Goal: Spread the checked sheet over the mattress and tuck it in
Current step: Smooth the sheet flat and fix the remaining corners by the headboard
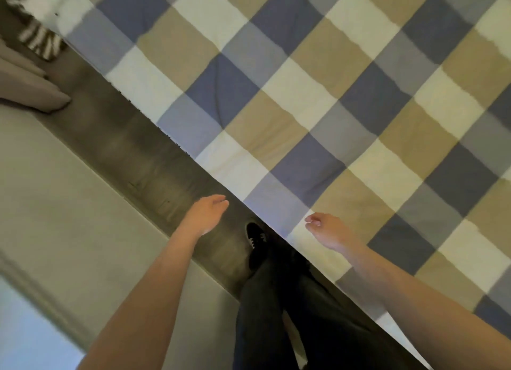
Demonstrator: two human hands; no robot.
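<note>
Already the checked sheet [318, 98] lies flat and smooth across the bed with its near edge running straight along the side where I stand, so I judge the spreading done and the tucking the step in hand: best to work along that edge in one direction, pressing the overhang down and under without dragging the squares crooked. Both my arms reach forward, my left hand [206, 213] held loosely spread over the grey floor [124, 148] just beside the edge, my right hand [327, 231] above the sheet's border, fingers curled but pinching nothing
</note>
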